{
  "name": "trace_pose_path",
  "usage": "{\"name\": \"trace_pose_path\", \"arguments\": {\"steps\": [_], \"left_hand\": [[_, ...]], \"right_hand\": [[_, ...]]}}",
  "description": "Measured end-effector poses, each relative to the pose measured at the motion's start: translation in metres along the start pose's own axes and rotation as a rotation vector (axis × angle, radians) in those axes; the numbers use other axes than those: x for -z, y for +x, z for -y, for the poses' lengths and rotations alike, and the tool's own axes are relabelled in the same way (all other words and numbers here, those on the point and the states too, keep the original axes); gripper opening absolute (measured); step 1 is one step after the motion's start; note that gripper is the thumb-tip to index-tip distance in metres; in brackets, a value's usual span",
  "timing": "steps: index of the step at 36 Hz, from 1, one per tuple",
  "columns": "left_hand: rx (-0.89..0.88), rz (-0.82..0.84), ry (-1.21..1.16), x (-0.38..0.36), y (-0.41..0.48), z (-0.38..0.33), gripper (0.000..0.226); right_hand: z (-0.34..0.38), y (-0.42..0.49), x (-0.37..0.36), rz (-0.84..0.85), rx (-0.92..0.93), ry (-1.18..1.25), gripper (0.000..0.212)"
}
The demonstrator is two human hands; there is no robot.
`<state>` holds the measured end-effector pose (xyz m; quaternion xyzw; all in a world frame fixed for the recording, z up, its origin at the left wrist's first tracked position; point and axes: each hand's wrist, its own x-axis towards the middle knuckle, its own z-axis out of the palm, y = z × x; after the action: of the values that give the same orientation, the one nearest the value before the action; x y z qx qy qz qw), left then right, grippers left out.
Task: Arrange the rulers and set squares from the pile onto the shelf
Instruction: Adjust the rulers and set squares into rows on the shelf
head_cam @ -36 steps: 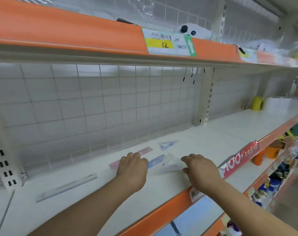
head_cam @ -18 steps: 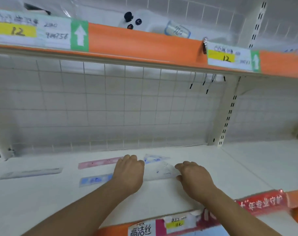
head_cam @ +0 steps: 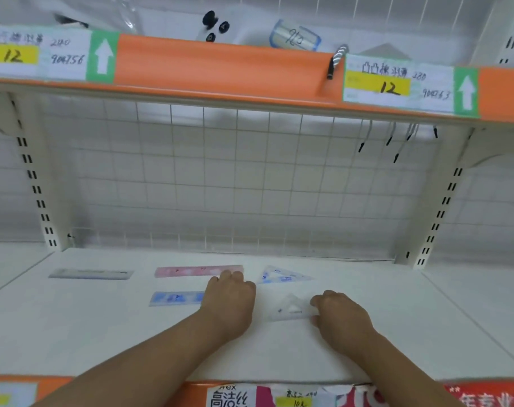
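On the shelf (head_cam: 396, 333), the right hand (head_cam: 342, 314) pinched the clear set square (head_cam: 289, 308); the left hand (head_cam: 230, 301) rested curled, holding nothing. Sliding it flat, aligned beside the blue ruler (head_cam: 176, 298), would suit best.

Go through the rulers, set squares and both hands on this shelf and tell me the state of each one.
Grey ruler: flat on the shelf, far left, untouched.
Pink ruler: flat, back row, left hand's fingertips at its right end.
Blue ruler: flat, right end hidden under the left hand.
Blue-printed set square: flat, untouched.
Clear set square: flat, right hand touching its right edge.
Left hand: palm down.
Right hand: curled, grip unclear.
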<state>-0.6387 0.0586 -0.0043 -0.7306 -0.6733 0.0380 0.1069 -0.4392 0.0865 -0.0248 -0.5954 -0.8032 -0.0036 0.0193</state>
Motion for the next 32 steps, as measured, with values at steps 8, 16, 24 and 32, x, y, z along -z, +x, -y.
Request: {"name": "trace_pose_path", "arguments": {"steps": [8, 16, 24, 32], "left_hand": [[0.005, 0.001, -0.001, 0.000, 0.000, -0.002, 0.035], [0.005, 0.005, -0.014, -0.001, -0.008, -0.003, 0.035], [0.026, 0.005, -0.019, -0.001, -0.018, 0.004, 0.033], [0.085, -0.002, -0.048, -0.008, -0.035, 0.017, 0.029]], "right_hand": [[-0.003, 0.000, -0.001, -0.020, 0.034, 0.069, 0.028], [0.001, -0.005, -0.008, -0.074, 0.053, 0.035, 0.029], [0.013, -0.010, -0.003, -0.111, 0.061, 0.068, 0.026], [0.060, -0.010, 0.002, -0.154, 0.216, 0.066, 0.028]]}}
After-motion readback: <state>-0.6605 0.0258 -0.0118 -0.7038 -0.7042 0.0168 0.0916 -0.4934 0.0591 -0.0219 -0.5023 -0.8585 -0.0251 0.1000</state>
